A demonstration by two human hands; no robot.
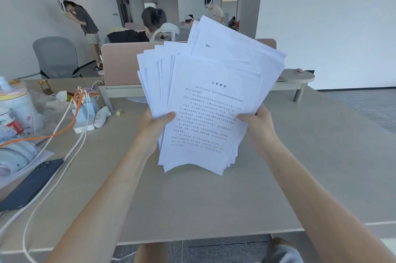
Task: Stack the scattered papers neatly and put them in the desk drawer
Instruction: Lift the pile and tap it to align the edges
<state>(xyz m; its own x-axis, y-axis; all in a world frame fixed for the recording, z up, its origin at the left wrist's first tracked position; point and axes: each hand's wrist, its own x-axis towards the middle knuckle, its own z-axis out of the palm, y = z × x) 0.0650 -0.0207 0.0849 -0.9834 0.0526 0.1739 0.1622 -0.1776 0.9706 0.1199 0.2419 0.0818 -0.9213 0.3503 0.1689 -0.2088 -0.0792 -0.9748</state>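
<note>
Both hands are holding the papers (pixel 205 99) up above the surface (pixel 214 202), clear of it. The left hand (pixel 153 128) is gripping the left edge, thumb on the top sheet and fingers hidden behind; the right hand (pixel 257 125) is doing the same at the right edge. Both grips are closed on the sheaf.

Condition: the sheets are fanning badly. Upper corners are splaying left and right, and the bottom edges are stepping unevenly.

Risks, as judged:
- Loose rear sheets are relying on pinch pressure alone; any easing of either grip is likely to let them slide out and fall.
- Tapping the bundle square while this skewed is liable to buckle or crease the projecting corners.
- The cables (pixel 64 125) and phone (pixel 30 183) are lying near on the left; a dropped sheet could lodge among them.
- No drawer is showing in view, so its location cannot be confirmed.
</note>
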